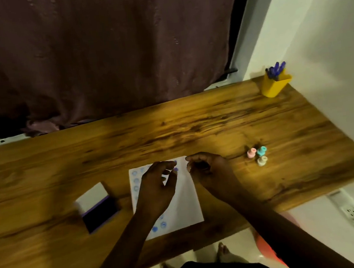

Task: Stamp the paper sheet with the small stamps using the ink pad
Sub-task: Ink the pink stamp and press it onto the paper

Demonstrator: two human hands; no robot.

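A white paper sheet lies on the wooden desk, with several blue round stamp prints along its left side, top and bottom. My left hand hovers over the upper left of the sheet, fingers apart, with nothing visible in it. My right hand is at the sheet's top right corner with its fingers curled inward; the blur hides whether it holds anything. The ink pad lies open to the left of the sheet, dark pad facing up and white lid raised. A pink stamp, a teal stamp and a cream stamp stand grouped to the right.
A yellow pen holder with blue pens stands at the desk's far right corner. A dark curtain hangs behind the desk and a white wall borders its right side. A power socket sits on the wall below the desk's near right edge.
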